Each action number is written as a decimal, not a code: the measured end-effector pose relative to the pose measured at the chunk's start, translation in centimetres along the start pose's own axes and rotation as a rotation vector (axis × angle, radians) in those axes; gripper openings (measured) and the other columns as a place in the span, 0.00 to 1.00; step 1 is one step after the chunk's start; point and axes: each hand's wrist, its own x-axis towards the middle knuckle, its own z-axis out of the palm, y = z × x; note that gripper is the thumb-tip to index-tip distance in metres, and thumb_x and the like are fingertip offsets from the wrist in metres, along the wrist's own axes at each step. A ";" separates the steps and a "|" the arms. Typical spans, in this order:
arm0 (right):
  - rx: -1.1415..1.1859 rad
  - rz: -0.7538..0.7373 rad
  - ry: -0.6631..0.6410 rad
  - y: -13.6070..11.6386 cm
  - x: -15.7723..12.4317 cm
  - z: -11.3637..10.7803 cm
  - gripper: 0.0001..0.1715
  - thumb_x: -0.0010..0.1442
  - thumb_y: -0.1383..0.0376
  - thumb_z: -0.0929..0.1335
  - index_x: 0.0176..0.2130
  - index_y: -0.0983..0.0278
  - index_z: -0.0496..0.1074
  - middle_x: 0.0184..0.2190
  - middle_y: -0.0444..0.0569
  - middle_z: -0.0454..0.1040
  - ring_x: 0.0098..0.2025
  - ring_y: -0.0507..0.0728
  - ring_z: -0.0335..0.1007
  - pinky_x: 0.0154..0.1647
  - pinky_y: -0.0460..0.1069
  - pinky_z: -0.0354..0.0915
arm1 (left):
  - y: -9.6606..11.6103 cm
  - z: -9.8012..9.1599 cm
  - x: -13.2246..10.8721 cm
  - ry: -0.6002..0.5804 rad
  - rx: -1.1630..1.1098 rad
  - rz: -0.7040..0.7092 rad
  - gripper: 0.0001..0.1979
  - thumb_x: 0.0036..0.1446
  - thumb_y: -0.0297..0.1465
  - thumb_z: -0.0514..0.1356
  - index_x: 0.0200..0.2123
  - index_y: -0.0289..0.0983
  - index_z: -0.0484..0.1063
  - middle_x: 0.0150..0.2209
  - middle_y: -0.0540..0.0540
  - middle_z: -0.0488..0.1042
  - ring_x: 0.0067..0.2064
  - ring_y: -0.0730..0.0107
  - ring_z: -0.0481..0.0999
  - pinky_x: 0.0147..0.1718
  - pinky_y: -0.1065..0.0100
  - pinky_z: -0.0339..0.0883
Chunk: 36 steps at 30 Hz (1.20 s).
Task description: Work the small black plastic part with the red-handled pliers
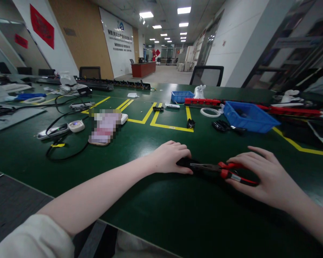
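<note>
Just above the green table [140, 200], my right hand [270, 181] is wrapped round the red-and-black handles of long-nose pliers [226, 172]. The handles are spread somewhat apart, and the dark jaws point left. My left hand [170, 157] pinches a small black piece [183, 162] between thumb and fingers. The jaw tips reach that black piece; whether they grip it cannot be made out. Most of the piece is hidden by my fingers, so its kind does not show.
A blue bin [249, 116] with dark parts stands at the right, beside a coiled black cable [221, 126] and a white ring [210, 112]. Farther back is a smaller blue bin [181, 96]. A blurred phone [104, 129] and black cords [67, 157] lie left. Yellow tape [172, 127] marks the tabletop.
</note>
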 end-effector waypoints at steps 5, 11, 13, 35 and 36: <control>0.006 0.013 0.007 -0.2 0.1 -0.1 0.21 0.53 0.53 0.71 0.45 0.54 0.68 0.38 0.48 0.78 0.41 0.67 0.75 0.56 0.71 0.59 | 0.0 0.0 0.0 -0.007 -0.004 -0.009 0.20 0.58 0.47 0.62 0.44 0.37 0.70 0.40 0.48 0.73 0.43 0.65 0.73 0.44 0.64 0.61; 0.010 0.019 0.006 -0.5 0.2 0.1 0.20 0.52 0.53 0.71 0.44 0.56 0.69 0.38 0.49 0.77 0.40 0.67 0.75 0.56 0.70 0.59 | 0.0 0.0 0.0 -0.017 -0.008 -0.009 0.19 0.58 0.46 0.61 0.44 0.38 0.70 0.40 0.48 0.73 0.43 0.65 0.72 0.44 0.64 0.61; 0.021 0.025 0.005 -0.5 0.2 0.2 0.20 0.52 0.53 0.71 0.44 0.56 0.69 0.38 0.49 0.78 0.40 0.67 0.75 0.56 0.70 0.59 | -0.1 0.0 0.0 -0.017 -0.008 -0.009 0.19 0.58 0.46 0.61 0.44 0.38 0.70 0.40 0.48 0.73 0.43 0.65 0.72 0.44 0.64 0.61; 0.032 0.047 -0.005 -0.3 0.2 -0.2 0.22 0.50 0.50 0.72 0.43 0.55 0.71 0.36 0.47 0.78 0.40 0.64 0.75 0.57 0.69 0.58 | 0.1 -0.1 0.0 -0.035 -0.013 -0.013 0.19 0.58 0.47 0.61 0.44 0.38 0.70 0.40 0.48 0.72 0.43 0.65 0.72 0.44 0.64 0.62; 0.030 0.054 -0.006 -0.4 0.2 -0.1 0.22 0.50 0.50 0.72 0.43 0.55 0.71 0.36 0.46 0.78 0.39 0.64 0.75 0.57 0.69 0.58 | 0.1 -0.1 0.0 -0.037 -0.014 -0.014 0.19 0.58 0.47 0.61 0.44 0.38 0.70 0.40 0.48 0.72 0.43 0.65 0.72 0.44 0.64 0.62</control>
